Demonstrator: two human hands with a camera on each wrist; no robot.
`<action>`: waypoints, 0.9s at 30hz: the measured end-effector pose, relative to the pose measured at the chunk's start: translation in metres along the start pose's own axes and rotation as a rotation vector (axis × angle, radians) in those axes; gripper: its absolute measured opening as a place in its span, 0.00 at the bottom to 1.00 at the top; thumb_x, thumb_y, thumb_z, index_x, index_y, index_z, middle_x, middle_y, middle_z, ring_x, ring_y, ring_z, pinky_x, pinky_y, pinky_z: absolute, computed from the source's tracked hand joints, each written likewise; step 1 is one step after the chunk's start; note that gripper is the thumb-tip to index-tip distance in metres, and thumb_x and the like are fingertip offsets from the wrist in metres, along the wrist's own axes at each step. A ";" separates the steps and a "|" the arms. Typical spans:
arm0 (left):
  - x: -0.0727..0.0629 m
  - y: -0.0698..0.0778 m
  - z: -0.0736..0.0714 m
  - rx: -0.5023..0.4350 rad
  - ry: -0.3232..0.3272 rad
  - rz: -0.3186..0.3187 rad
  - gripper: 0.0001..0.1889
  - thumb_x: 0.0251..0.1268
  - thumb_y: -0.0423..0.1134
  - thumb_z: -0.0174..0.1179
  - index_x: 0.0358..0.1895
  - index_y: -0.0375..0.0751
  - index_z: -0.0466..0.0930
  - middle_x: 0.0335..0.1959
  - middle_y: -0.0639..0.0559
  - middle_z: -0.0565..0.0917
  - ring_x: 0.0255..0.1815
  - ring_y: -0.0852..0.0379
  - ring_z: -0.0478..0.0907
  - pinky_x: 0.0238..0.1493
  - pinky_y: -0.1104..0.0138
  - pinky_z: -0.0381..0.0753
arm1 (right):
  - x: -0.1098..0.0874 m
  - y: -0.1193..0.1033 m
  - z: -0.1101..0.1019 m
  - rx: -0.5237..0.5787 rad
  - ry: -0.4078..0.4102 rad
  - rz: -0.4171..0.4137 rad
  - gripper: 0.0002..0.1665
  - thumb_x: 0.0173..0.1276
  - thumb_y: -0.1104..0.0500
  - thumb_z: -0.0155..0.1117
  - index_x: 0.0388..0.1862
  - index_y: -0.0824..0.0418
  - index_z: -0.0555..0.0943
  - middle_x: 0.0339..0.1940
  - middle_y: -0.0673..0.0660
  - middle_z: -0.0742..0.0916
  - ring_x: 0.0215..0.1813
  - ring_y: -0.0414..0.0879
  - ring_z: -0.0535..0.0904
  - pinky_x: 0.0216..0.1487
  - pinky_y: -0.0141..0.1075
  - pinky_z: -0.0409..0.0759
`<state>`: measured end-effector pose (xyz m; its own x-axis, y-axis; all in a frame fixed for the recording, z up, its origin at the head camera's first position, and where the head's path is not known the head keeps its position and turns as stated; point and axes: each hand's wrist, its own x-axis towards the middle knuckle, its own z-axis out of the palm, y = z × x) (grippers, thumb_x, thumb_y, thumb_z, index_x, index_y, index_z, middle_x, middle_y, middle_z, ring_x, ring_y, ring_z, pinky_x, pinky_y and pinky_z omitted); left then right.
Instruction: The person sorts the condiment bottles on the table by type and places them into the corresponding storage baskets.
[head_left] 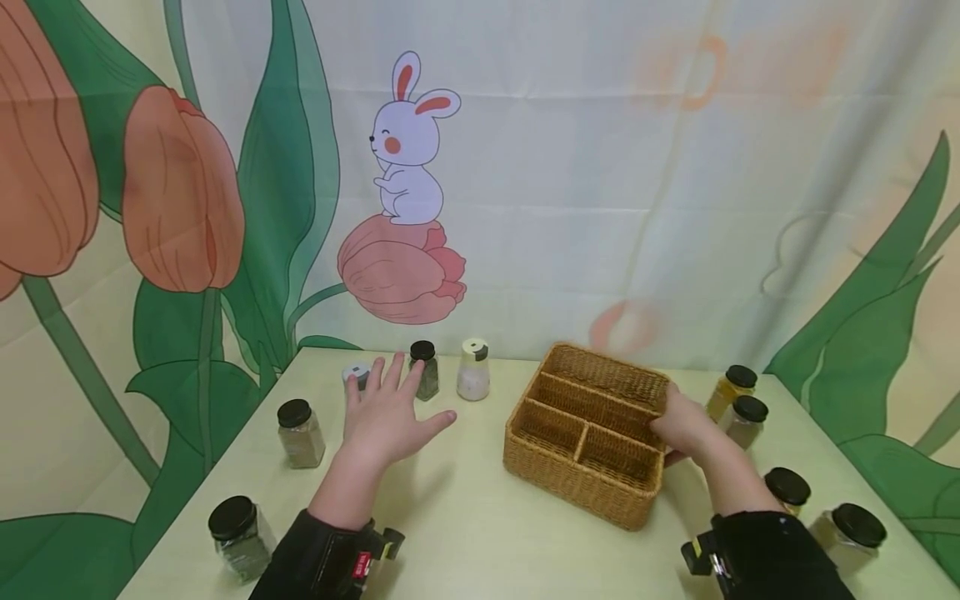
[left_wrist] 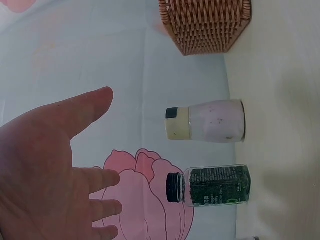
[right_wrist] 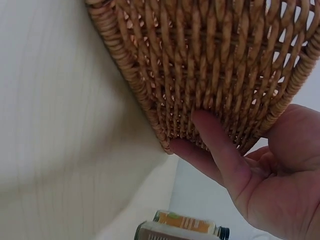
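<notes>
A brown wicker basket [head_left: 573, 492] with several compartments sits right of the table's middle, turned at an angle. My right hand [head_left: 686, 423] grips its right end, the thumb over the rim and the fingers on the outer woven wall [right_wrist: 170, 60]. My left hand [head_left: 384, 425] is held up over the left part of the table, fingers spread, holding nothing. Beyond it stand a shaker of pale contents [left_wrist: 215, 121] and a black-capped jar of dark green flakes [left_wrist: 217, 186]. Another white-topped shaker [head_left: 358, 373] is partly hidden behind the left fingers.
Black-lidded spice jars line the left side, one farther back [head_left: 302, 435] and one nearer [head_left: 242, 537]. Several more stand along the right, including a yellow one [head_left: 726, 396] beyond my right wrist and a near one [head_left: 847, 542]. A printed curtain [head_left: 555, 208] hangs behind the table.
</notes>
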<state>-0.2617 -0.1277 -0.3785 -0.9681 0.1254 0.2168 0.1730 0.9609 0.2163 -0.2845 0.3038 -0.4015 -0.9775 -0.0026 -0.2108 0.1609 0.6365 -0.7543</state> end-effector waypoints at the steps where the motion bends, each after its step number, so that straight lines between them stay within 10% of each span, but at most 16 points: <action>1: 0.000 0.000 0.000 -0.002 0.000 0.000 0.52 0.60 0.76 0.56 0.82 0.48 0.57 0.83 0.41 0.51 0.81 0.34 0.41 0.72 0.31 0.35 | -0.001 -0.002 0.002 -0.002 -0.010 -0.001 0.54 0.68 0.73 0.49 0.79 0.72 0.25 0.72 0.89 0.51 0.50 0.74 0.81 0.29 0.51 0.87; 11: 0.000 -0.003 0.000 -0.011 -0.005 0.002 0.52 0.60 0.76 0.56 0.82 0.48 0.56 0.83 0.41 0.50 0.82 0.35 0.40 0.72 0.31 0.33 | -0.006 -0.021 0.021 0.013 -0.089 -0.040 0.55 0.72 0.72 0.52 0.82 0.66 0.26 0.78 0.82 0.45 0.21 0.51 0.75 0.29 0.52 0.86; 27: 0.001 -0.005 -0.003 -0.015 0.001 -0.001 0.53 0.61 0.76 0.54 0.82 0.48 0.55 0.83 0.41 0.51 0.82 0.35 0.40 0.72 0.32 0.31 | -0.021 -0.041 0.058 -0.015 -0.141 -0.112 0.54 0.71 0.72 0.55 0.83 0.66 0.31 0.80 0.78 0.48 0.20 0.54 0.78 0.26 0.50 0.85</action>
<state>-0.2630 -0.1331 -0.3769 -0.9681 0.1239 0.2180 0.1745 0.9573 0.2305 -0.2631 0.2334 -0.4024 -0.9604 -0.1814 -0.2116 0.0491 0.6374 -0.7690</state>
